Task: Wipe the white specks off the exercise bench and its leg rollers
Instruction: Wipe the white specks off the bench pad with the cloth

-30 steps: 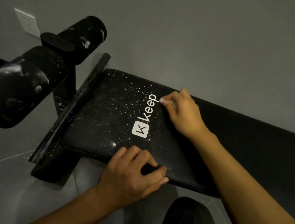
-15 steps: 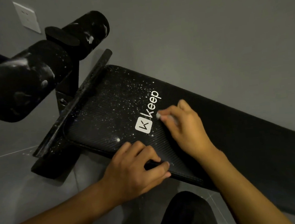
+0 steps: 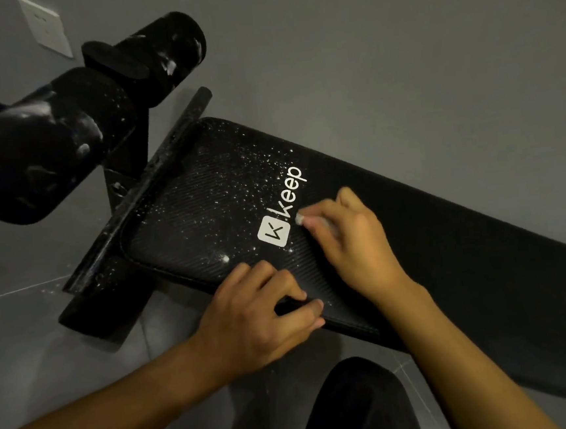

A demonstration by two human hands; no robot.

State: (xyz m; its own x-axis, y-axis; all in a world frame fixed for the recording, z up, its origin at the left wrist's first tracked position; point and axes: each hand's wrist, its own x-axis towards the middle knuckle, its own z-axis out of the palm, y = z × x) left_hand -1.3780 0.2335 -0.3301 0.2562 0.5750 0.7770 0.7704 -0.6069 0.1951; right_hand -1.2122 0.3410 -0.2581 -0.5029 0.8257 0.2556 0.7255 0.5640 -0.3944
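Although the exercise bench [image 3: 431, 242] looks clean along the stretch behind the right wrist, its far end, beyond the fingertips of both hands, is thickly dusted, so the pad-wiping step is judged to be in hand and well short of done. Farther out, up and to the left of the left hand, the two leg rollers are found: the near leg roller [image 3: 29, 151] and the far leg roller [image 3: 171, 49], both smeared and dotted with white and judged untouched. Between them and the pad a crossbar [image 3: 142, 192] is laid, likewise speckled. The left hand [image 3: 256, 319] is closed over the near edge of the pad, fingers curled on top and thumb along the rim, so that the bench is steadied. The right hand [image 3: 352, 242] is set on the pad just beyond the left one, and a small white wad [image 3: 299, 218] is pinched in its fingertips and pressed to the surface beside the printed logo [image 3: 273, 230]; what the wad is made of cannot be told. The white specks [image 3: 238, 184] are scattered densest just past that logo, ahead of the right hand, and a larger clump [image 3: 225, 258] is seen just ahead of the left knuckles. For the next move, strokes are called for that carry the wad forward from the right hand, across the logo and into the dense patch, with pressure enough for the ribbed surface; the clump is better lifted than smeared.
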